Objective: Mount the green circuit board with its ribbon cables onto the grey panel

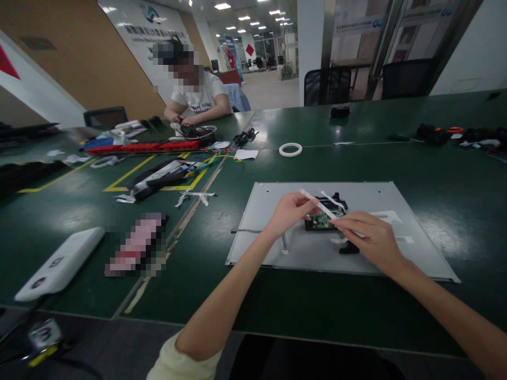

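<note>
A short strip of white tape [325,210] is stretched between my two hands, slanting down to the right. My left hand [292,212] pinches it near its upper left end, and my right hand [369,236] pinches the lower right end. Below the strip, a green circuit board [317,220] with a black frame sits on a flat grey metal panel [253,211]. Another white strip [332,199] lies across the board's far side. A flat grey cable [284,244] rests on the panel near my left wrist. A black piece [349,247] lies partly under my right hand.
A roll of white tape [290,150] lies beyond the panel. To the left are a white power bank [61,263], a pixelated pink item [137,245], crumpled tape strips [196,197] and a black bundle with wires [162,177]. A person [198,97] sits across the table handling cables.
</note>
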Demonstrator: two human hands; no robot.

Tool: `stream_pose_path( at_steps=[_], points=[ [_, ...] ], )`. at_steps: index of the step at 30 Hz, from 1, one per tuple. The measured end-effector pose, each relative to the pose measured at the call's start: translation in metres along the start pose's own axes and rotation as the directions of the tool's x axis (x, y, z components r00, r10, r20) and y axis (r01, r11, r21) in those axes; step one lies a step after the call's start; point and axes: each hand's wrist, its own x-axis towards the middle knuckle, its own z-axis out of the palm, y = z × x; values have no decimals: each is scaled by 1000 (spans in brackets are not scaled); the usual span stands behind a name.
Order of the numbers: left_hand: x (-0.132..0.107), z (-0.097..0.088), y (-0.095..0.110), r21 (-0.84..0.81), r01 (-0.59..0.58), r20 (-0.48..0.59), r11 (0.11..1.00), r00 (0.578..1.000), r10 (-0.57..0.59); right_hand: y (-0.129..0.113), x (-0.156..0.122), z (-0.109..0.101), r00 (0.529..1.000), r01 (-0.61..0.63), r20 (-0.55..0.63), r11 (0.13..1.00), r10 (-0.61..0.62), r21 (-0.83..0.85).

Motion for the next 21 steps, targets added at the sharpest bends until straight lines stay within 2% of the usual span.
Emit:
stream_pose_path(
  at_steps=[4, 7, 9, 12, 16, 18, 21],
  points=[
    [0, -20, 2, 295, -134, -2, 946, 990, 141, -4, 2, -2, 985, -52, -165, 999, 51, -4],
    [-3, -39, 3, 582, -122, 9, 804, 989, 144, -2, 5, -2, 976, -81, -201, 997, 83, 15],
    [-5, -49, 1, 690, -126, 69, 712, 992, 109, -1, 9, -3, 967, -111, -229, 994, 113, 21],
    [-8, -57, -6, 724, -146, 161, 674, 986, 40, -3, 20, -5, 940, -168, -294, 985, 175, 50],
    [-12, -65, -18, 702, -147, 180, 697, 983, 25, -16, 39, 0, 914, -182, -353, 980, 200, 85],
    [-13, -68, -21, 682, -147, 176, 717, 984, 35, -22, 45, 12, 934, -162, -308, 983, 183, 91],
    [-14, -71, -22, 658, -156, 189, 737, 981, 40, -26, 46, 38, 983, -97, -151, 994, 105, 56]
  ],
)
